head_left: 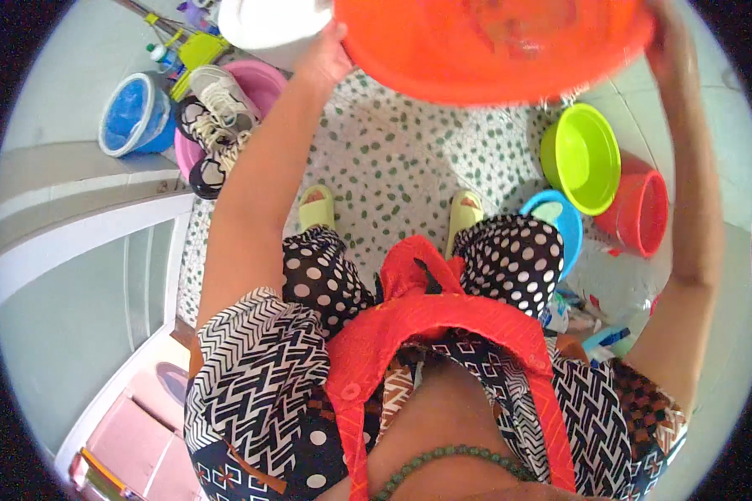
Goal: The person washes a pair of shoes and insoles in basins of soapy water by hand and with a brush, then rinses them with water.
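Observation:
A large orange-red basin [443, 58] is held up at the top of the head view, partly cut off by its edge. My left hand [327, 57] is closed on its left rim. The opposite rim is in my right hand [662, 37], whose fingers are partly hidden and blurred. Something dark or wet shows on the basin's bottom. Just left of the basin and close to my left hand is a white rounded thing [274, 23], also cut off by the picture's edge; I cannot tell its kind.
To the left, a pink tub [257, 82] bears several shoes [219, 100] beside a blue bucket [134, 117] and a yellow-green dustpan [200, 52]. At right stand a lime-green basin [585, 159], a red bucket [639, 213] and a blue basin [566, 230]. A white-framed door [100, 259] stands at left.

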The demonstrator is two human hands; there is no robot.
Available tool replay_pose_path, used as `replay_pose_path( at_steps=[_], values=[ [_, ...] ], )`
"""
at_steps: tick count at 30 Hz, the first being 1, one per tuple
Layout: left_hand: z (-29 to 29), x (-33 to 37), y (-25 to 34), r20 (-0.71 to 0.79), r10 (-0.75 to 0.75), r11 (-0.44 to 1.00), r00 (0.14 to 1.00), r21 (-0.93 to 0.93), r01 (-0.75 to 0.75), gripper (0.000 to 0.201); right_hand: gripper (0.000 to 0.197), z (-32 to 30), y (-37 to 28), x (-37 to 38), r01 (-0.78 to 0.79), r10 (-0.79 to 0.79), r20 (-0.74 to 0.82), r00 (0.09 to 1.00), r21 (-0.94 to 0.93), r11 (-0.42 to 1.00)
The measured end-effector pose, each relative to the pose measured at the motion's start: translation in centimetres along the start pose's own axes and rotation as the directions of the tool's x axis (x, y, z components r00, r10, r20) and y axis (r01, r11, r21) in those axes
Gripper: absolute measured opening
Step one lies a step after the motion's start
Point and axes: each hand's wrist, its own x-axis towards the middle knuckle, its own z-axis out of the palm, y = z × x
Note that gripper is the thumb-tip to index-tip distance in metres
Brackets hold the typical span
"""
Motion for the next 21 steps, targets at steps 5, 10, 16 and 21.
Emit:
replay_pose_path(
  at_steps=[5,10,16,21],
  values=[
    [2.8,-4.4,-1.4,-0.124,-0.162,0.951,0.979,0.245,0.189,0.051,0.033,-9.7,13.5,-9.1,-0.3,0.393,-0.407,0.825,0.274,0.914],
    [-0.6,-5.5,-5.1,-0.124,-0.419,0.86,0.899,0.264,0.437,0.049,0.032,-13.6,25.7,-15.9,-0.499,0.524,-0.42,0.741,0.177,0.848],
    [-4.3,-7.8,-9.7,-0.478,-0.53,0.597,0.701,0.377,0.708,0.05,0.027,-13.9,35.9,-23.7,-0.649,0.597,-0.42,0.683,0.026,0.761],
    [-13.9,-10.2,-11.7,-0.525,-0.481,0.533,0.702,0.461,0.709,0.051,0.029,-10.0,39.9,-25.2,-0.816,0.747,-0.351,0.565,-0.108,0.567]
  ],
)
